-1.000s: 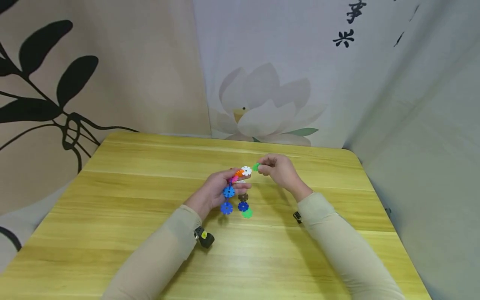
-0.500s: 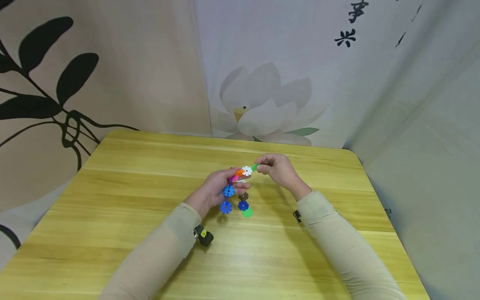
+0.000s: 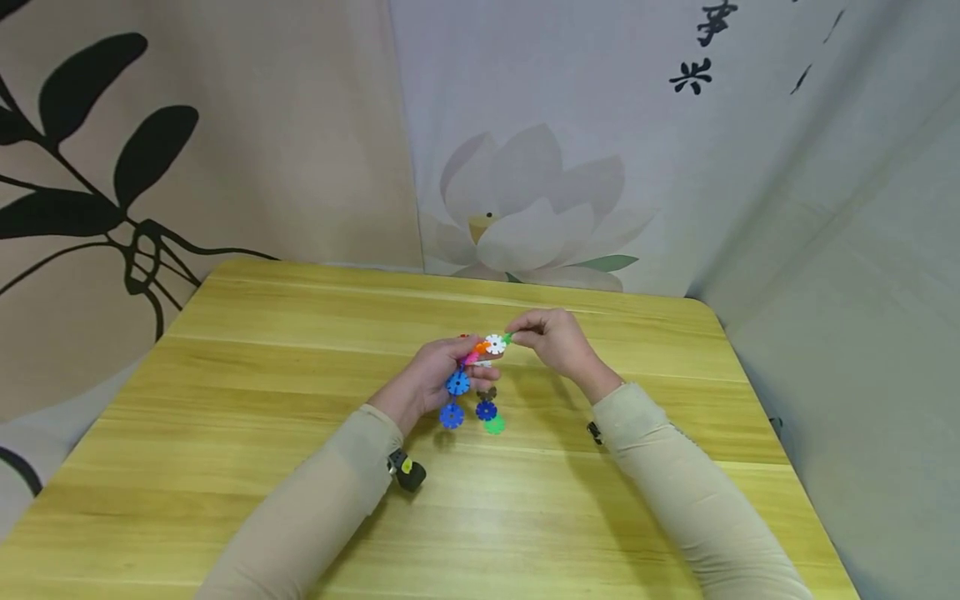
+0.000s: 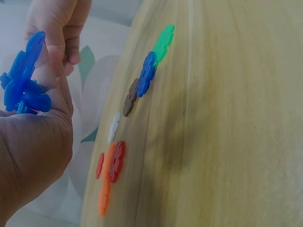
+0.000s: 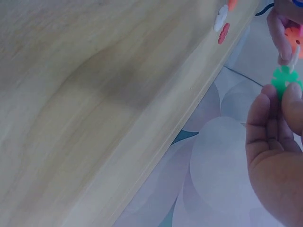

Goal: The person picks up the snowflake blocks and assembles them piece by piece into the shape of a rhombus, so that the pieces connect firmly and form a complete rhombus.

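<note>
My left hand [image 3: 431, 379] grips a joined chain of notched plastic snowflake discs. Two blue discs [image 3: 458, 383] hang at its near end, then come pink and orange [image 3: 482, 347] ones, with a white disc [image 3: 495, 344] at the far end. Between thumb and forefinger, my right hand [image 3: 558, 337] pinches a green disc [image 5: 284, 79], turned nearly edge-on in the head view. Its notched edge meets the edge of the white disc. The left fingers partly hide the middle of the chain.
On the wooden table [image 3: 300, 350], beyond and below my left hand, lies a second row of discs: green [image 4: 164, 45], dark blue [image 4: 147, 74], brown [image 4: 131, 97], white [image 4: 113, 127], orange [image 4: 105, 189] and red [image 4: 117, 161]. A printed curtain [image 3: 555, 167] hangs behind the table's far edge.
My right hand has moved slightly left, bringing the green disc from a gap away up against the white disc, and the green disc has turned more edge-on. My left hand has hardly moved.
</note>
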`<act>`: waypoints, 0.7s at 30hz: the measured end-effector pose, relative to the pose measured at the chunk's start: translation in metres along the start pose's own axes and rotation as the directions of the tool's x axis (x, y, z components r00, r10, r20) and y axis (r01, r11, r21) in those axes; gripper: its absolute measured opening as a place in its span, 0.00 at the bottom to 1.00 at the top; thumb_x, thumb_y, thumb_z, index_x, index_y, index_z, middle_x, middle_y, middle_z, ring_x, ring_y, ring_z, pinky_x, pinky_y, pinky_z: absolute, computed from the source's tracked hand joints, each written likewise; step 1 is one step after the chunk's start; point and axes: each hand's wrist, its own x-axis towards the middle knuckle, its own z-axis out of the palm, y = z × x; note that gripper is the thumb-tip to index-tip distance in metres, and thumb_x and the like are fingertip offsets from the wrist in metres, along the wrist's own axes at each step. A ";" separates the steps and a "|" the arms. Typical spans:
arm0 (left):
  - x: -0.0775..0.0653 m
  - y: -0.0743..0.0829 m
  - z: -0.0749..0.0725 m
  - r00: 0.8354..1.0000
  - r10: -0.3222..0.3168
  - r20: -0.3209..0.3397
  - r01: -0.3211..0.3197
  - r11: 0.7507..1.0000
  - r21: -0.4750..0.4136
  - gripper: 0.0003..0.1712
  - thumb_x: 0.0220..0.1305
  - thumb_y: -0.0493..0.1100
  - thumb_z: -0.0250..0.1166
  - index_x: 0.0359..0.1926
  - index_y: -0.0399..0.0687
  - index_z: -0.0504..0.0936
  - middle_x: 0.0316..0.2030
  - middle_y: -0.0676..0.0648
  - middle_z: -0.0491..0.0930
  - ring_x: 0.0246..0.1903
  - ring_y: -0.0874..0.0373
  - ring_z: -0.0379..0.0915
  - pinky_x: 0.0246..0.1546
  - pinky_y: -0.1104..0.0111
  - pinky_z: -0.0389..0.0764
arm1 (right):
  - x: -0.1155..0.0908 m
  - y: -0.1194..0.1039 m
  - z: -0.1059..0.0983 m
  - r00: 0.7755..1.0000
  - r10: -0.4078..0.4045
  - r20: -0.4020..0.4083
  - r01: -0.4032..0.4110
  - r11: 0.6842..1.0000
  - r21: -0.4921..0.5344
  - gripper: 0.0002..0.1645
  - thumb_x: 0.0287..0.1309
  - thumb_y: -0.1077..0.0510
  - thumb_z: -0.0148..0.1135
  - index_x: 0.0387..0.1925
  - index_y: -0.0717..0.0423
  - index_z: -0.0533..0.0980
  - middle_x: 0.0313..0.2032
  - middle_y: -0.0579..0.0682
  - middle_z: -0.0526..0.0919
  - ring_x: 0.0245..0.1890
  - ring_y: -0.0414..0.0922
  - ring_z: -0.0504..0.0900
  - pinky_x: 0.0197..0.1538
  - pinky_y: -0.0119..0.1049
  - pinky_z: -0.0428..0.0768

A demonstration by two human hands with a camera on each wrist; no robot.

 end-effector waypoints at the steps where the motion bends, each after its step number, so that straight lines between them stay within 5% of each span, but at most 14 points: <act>1: 0.000 0.000 0.000 1.000 -0.004 -0.006 0.004 1.000 -0.002 0.26 0.88 0.51 0.47 0.70 0.35 0.69 0.73 0.27 0.71 0.34 0.57 0.91 0.39 0.68 0.94 | 0.000 -0.001 0.001 1.000 -0.007 -0.005 0.007 1.000 -0.005 0.07 0.69 0.64 0.71 0.46 0.55 0.90 0.47 0.53 0.93 0.45 0.49 0.89 0.50 0.43 0.91; 8: -0.001 -0.001 0.003 0.999 0.003 -0.036 -0.004 1.000 -0.012 0.26 0.88 0.49 0.48 0.69 0.32 0.70 0.49 0.36 0.88 0.33 0.58 0.90 0.38 0.69 0.93 | -0.002 -0.001 0.007 0.997 -0.043 -0.061 0.043 0.999 -0.005 0.06 0.66 0.64 0.73 0.43 0.55 0.91 0.44 0.54 0.94 0.42 0.49 0.91 0.46 0.40 0.92; 12: -0.003 -0.001 0.004 0.999 0.007 -0.041 -0.007 1.000 -0.007 0.26 0.88 0.49 0.48 0.69 0.30 0.69 0.38 0.43 0.89 0.33 0.58 0.89 0.38 0.69 0.93 | -0.002 0.000 0.009 0.995 -0.070 -0.071 0.070 0.998 -0.011 0.06 0.66 0.65 0.73 0.42 0.56 0.91 0.43 0.54 0.94 0.41 0.48 0.91 0.44 0.38 0.92; 16: -0.003 -0.002 0.003 0.999 0.009 -0.035 -0.009 1.000 -0.010 0.26 0.88 0.49 0.48 0.69 0.31 0.70 0.37 0.44 0.89 0.34 0.58 0.89 0.40 0.68 0.93 | -0.002 0.000 0.010 0.996 -0.072 -0.058 0.071 0.997 -0.010 0.07 0.67 0.64 0.72 0.44 0.56 0.91 0.45 0.54 0.94 0.42 0.48 0.91 0.45 0.37 0.92; 21: -0.004 0.002 -0.002 0.999 0.039 -0.022 -0.040 0.999 -0.027 0.26 0.87 0.51 0.50 0.68 0.33 0.72 0.40 0.45 0.90 0.34 0.58 0.90 0.42 0.66 0.94 | -0.002 -0.003 0.007 0.999 -0.009 -0.046 0.010 1.000 0.015 0.16 0.73 0.60 0.67 0.59 0.57 0.85 0.56 0.57 0.90 0.47 0.53 0.91 0.48 0.44 0.92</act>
